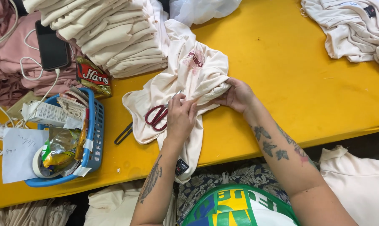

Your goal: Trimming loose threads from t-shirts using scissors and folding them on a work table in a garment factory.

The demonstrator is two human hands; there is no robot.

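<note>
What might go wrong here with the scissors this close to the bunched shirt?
The red-handled scissors in the left hand point into the cream shirt, which the right hand holds bunched; a cut may catch a hidden layer or nick the fingers pinching the fold. The shirt's lower end hangs over the yellow table edge, so it might slide off.

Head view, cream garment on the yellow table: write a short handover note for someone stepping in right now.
Left hand: gripping red-handled scissors, blades pointing into the fabric.
Right hand: pinching a bunched fold of the cream garment.
The garment lies crumpled on the yellow table, printed side up, one end hanging over the near edge.
Done: a stack of folded cream garments sits at the far left.
Left: a loose cream pile lies at the far right. Whether any cut is made here cannot be seen.
</note>
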